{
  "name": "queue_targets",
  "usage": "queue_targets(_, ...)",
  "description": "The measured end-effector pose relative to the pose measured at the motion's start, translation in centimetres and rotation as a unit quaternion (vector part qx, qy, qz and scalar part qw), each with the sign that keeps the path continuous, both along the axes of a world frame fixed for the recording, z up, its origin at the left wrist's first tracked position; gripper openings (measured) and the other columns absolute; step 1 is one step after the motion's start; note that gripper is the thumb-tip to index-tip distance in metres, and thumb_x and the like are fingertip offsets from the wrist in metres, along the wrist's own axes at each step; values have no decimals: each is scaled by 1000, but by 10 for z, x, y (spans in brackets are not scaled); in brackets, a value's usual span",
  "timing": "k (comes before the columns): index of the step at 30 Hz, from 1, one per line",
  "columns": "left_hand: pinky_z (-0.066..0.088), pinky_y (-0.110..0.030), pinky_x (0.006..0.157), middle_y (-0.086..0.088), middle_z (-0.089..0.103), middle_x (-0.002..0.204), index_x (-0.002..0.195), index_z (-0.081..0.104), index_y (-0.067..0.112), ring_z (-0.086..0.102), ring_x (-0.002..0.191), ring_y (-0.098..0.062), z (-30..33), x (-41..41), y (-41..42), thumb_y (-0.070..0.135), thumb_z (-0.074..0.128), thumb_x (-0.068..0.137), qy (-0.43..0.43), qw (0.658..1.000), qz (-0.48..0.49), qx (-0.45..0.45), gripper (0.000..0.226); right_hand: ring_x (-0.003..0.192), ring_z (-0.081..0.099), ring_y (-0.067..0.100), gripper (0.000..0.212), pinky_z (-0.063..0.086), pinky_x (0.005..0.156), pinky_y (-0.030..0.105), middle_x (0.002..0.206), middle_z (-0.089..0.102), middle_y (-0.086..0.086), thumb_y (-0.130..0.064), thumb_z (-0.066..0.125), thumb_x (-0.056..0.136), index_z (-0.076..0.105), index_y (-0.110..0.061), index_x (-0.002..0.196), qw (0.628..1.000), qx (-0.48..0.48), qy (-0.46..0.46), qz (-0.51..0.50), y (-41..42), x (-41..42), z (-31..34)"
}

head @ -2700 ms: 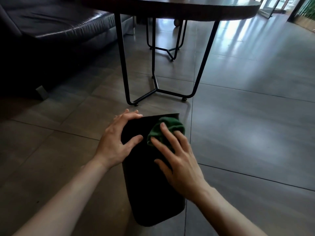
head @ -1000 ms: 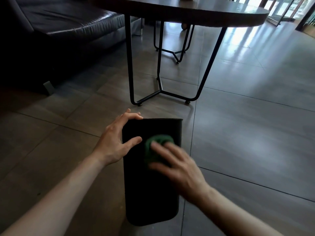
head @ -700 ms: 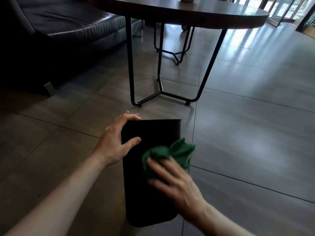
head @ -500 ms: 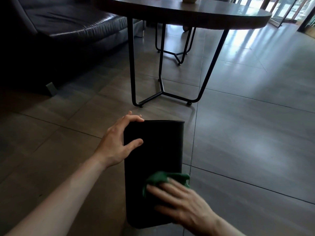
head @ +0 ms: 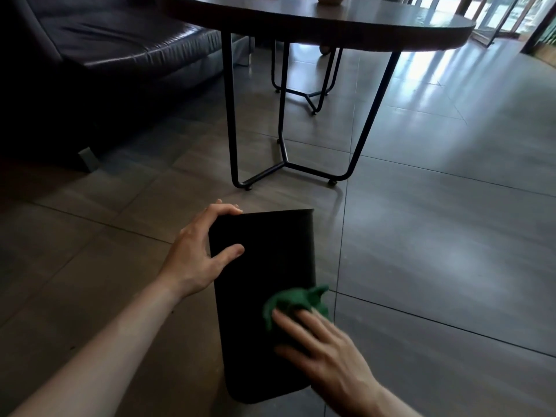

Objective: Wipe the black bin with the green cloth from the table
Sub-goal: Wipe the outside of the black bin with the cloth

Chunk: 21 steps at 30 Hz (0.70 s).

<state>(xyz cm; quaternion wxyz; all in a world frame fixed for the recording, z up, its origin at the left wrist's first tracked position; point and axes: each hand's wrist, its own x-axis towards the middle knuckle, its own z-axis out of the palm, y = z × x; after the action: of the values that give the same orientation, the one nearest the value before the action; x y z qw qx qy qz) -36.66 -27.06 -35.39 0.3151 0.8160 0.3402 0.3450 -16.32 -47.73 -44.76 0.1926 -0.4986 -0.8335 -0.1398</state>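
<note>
The black bin lies on its side on the tiled floor, its flat side facing up. My left hand grips its far left corner, fingers hooked over the far edge and thumb on the upper face. My right hand presses the bunched green cloth flat against the bin's upper face, close to the right edge and about two thirds of the way toward me. The fingers cover the near part of the cloth and the hand is slightly blurred.
A round dark table on thin black metal legs stands just beyond the bin. A dark leather sofa fills the upper left. A second metal leg frame shows behind the table. Glossy tiled floor stretches to the right.
My right hand has swept the green cloth along the bin from its far end toward me, then slightly back and to the right edge. My left hand has held the same corner throughout.
</note>
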Motion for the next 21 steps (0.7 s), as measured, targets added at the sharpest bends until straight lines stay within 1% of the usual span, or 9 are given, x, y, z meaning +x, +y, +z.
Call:
queue_targets(2, 30, -26, 113, 17, 60, 134, 119, 55, 36, 36, 142, 1, 0, 0, -3, 14, 82, 77, 3, 1000, -9, -6, 55, 123, 61, 28, 14, 43, 114, 41, 146, 59, 3, -19, 59, 103, 68, -29, 108, 999, -1, -43, 16, -17, 2, -10)
queue_targets(4, 29, -25, 113, 16, 60, 134, 119, 55, 35, 35, 143, 1, 0, 1, -4, 13, 83, 77, 2, 1000, -12, -4, 55, 123, 60, 29, 16, 48, 107, 40, 143, 61, 4, -18, 54, 105, 67, -28, 108, 998, -1, -59, 24, -15, 7, -2)
queue_targets(6, 29, -24, 113, 16, 60, 134, 119, 55, 36, 36, 142, 1, 1, 3, -5, 13, 83, 77, 5, 1000, -2, 3, 56, 125, 58, 33, 16, 53, 99, 42, 148, 57, 8, -18, 57, 103, 68, -25, 111, 1000, 4, -19, 2, 3, 14, 18)
queue_targets(8, 28, -22, 113, 16, 60, 134, 119, 55, 36, 35, 142, 2, 2, 5, -6, 13, 83, 77, 9, 1000, -2, 6, 56, 129, 54, 35, 18, 54, 98, 45, 151, 53, 9, -19, 62, 98, 69, -23, 114, 996, 30, 55, -61, 31, 19, 43)
queue_targets(10, 26, -14, 111, 16, 60, 135, 119, 55, 35, 34, 143, 3, 2, 7, -8, 12, 82, 77, 12, 1000, -14, 3, 55, 133, 50, 35, 21, 56, 96, 47, 153, 51, 9, -20, 64, 97, 71, -22, 116, 985, 51, 108, -123, 58, 18, 65)
queue_targets(12, 24, -6, 109, 14, 60, 135, 120, 56, 33, 33, 144, 2, 3, 8, -10, 11, 82, 77, 11, 1000, -18, 3, 55, 135, 48, 35, 23, 55, 95, 49, 154, 50, 9, -19, 66, 96, 71, -21, 119, 980, 60, 123, -146, 69, 12, 68)
queue_targets(15, 23, -5, 109, 13, 60, 135, 120, 56, 31, 33, 144, 1, 4, 8, -9, 10, 82, 76, 12, 1000, -18, 2, 55, 124, 54, 35, 19, 49, 100, 48, 151, 53, 9, -19, 66, 96, 70, -23, 114, 986, 65, 92, -120, 51, 1, 46)
queue_targets(17, 25, -10, 111, 13, 60, 135, 119, 56, 32, 33, 145, 1, 4, 6, -8, 10, 83, 76, 9, 1000, -17, 1, 56, 117, 56, 34, 13, 46, 102, 46, 148, 55, 8, -22, 64, 98, 68, -25, 111, 993, 56, 53, -90, 30, -8, 22)
queue_targets(21, 27, -21, 112, 16, 60, 135, 117, 55, 35, 32, 144, 1, 7, 3, -10, 10, 83, 76, 13, 1000, -23, -3, 56, 102, 64, 29, 12, 53, 94, 43, 141, 60, 6, -18, 61, 100, 69, -26, 104, 998, 45, -21, -32, -13, -14, -14)
